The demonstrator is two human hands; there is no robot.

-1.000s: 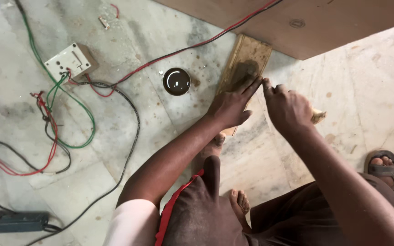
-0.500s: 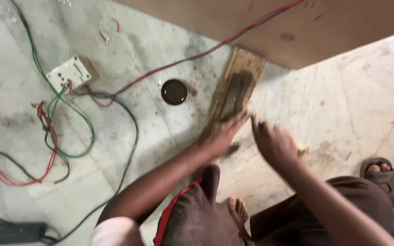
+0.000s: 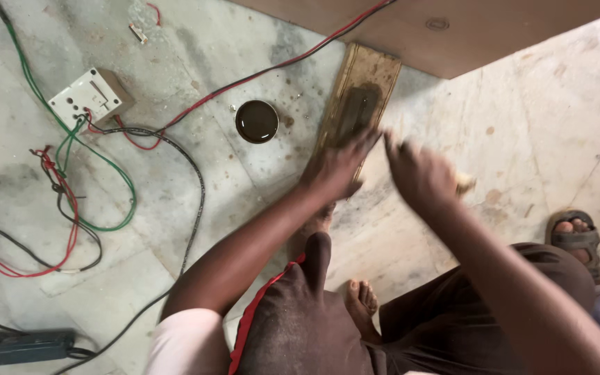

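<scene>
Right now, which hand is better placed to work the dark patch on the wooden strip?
Probably the left hand: its fingers already rest on the wooden strip by the dark patch. The right hand is blurred, beside the strip, apparently holding something small.

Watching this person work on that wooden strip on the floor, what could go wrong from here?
The small open tin of dark liquid sits close beside the wooden strip, so the left hand or a foot could knock it over. The red and black cables run right past the tin toward the switch box, so a spill might reach them. The right hand is blurred, and what it holds cannot be told.
</scene>
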